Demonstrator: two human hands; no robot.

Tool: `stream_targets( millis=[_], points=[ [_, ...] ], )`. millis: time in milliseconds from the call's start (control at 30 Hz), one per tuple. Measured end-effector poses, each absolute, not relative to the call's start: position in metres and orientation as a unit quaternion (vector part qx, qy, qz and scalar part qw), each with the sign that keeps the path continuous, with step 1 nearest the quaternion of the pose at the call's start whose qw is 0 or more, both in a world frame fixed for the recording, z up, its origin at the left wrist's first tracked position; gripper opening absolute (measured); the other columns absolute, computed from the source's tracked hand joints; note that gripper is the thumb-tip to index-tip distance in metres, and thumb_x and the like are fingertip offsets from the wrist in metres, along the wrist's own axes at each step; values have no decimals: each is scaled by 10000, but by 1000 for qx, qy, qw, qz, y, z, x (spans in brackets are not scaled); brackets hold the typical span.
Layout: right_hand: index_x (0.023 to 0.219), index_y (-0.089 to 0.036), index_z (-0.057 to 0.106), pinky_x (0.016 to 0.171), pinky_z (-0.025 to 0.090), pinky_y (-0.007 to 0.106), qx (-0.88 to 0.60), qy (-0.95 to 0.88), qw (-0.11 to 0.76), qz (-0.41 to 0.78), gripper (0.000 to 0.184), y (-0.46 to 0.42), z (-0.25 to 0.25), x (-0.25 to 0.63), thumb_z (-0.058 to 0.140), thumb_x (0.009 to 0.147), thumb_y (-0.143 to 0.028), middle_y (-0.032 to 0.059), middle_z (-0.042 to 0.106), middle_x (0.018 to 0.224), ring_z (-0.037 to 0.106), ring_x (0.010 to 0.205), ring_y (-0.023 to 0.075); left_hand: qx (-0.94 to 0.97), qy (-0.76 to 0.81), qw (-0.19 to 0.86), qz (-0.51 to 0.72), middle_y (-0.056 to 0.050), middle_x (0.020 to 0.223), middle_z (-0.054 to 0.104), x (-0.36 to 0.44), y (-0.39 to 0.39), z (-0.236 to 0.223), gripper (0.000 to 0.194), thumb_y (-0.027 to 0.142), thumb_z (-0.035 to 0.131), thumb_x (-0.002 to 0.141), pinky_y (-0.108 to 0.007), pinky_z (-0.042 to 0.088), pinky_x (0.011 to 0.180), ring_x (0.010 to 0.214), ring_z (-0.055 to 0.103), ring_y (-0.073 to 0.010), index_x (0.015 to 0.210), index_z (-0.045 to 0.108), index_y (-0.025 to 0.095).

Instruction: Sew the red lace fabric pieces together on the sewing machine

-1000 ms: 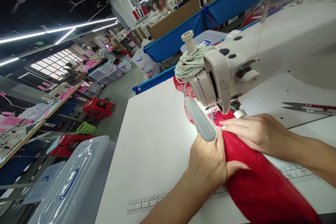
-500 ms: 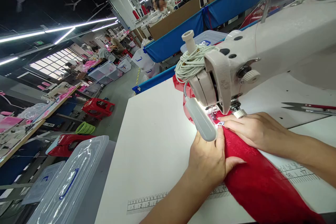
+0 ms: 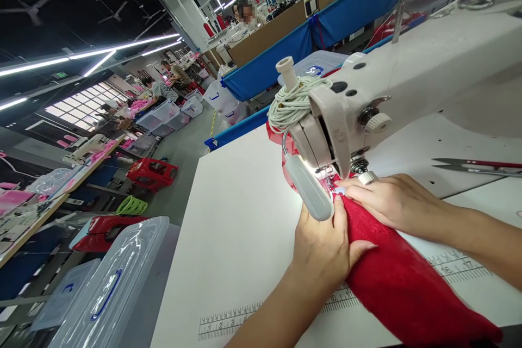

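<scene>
While a clear lidded box (image 3: 110, 283) sits low at the left, out of the elbows' way, the white tabletop (image 3: 228, 217) opens up beside it. Along its near edge runs a printed ruler (image 3: 228, 322), handy, I'd guess, for checking lengths without reaching for a tape. Up next, pale cord (image 3: 291, 103) is bundled round the head of the sewing machine (image 3: 416, 70), probably just to stow the slack, and below it a grey lamp (image 3: 309, 187) hangs close, throwing light right where the needle works.

Now the left hand (image 3: 322, 244)! It lies over the left edge of the red fabric (image 3: 408, 277), thumb spread well apart from the fingers, seemingly to hold the cloth flat; some fingertips hide behind the lamp. Just ahead of the forefinger, a small white label (image 3: 338, 191) rests on the fabric, close to the presser foot.

Across comes the right hand (image 3: 402, 201), fingers stretched together towards that label, apparently steadying it; whether they pinch, I can't tell, the thumb is hidden. Fabric trails towards the lower right, and beyond, dark-bladed snips (image 3: 477, 166) lie within easy reach.
</scene>
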State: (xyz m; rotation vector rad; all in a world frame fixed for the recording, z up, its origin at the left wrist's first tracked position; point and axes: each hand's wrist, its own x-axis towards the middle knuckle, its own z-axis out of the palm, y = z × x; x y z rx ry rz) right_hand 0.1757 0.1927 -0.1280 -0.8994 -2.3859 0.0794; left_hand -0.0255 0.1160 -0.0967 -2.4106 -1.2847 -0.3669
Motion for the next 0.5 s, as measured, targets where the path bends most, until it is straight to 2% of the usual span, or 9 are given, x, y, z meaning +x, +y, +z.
stream_targets(
  millis=[133, 333, 433, 500],
  points=[
    [892, -258, 650, 496, 320, 327, -330, -895, 300, 14, 296, 192, -123, 175, 377, 1001, -222, 6, 786, 955, 561, 542, 162, -859, -460, 180, -133, -258, 1323, 661, -25, 116, -96, 826, 707, 392, 1007, -553, 469, 1104, 1200, 644, -409, 1348, 622, -9],
    [1017, -253, 707, 474, 302, 309, -330, -892, 308, 8, 326, 194, -116, 174, 391, 983, -181, -8, 706, 690, 558, 514, 176, -853, -472, 177, -135, -234, 1282, 681, -25, 117, -93, 716, 630, 416, 1030, -554, 503, 1058, 1203, 634, -404, 1341, 623, 18],
    [972, -249, 717, 484, 355, 289, -331, -894, 300, 27, 328, 195, -108, 174, 399, 972, -167, 13, 758, 817, 611, 562, 164, -846, -483, 156, -163, -214, 1217, 696, -25, 119, -88, 604, 543, 428, 1041, -505, 543, 980, 1135, 652, -358, 1321, 620, 43],
    [948, -245, 713, 523, 415, 273, -328, -893, 302, 56, 318, 195, -104, 175, 404, 981, -181, 33, 780, 938, 667, 650, 164, -830, -511, 139, -176, -181, 1106, 710, -25, 120, -84, 451, 457, 464, 1031, -457, 568, 853, 995, 671, -319, 1208, 661, 91]
  ],
)
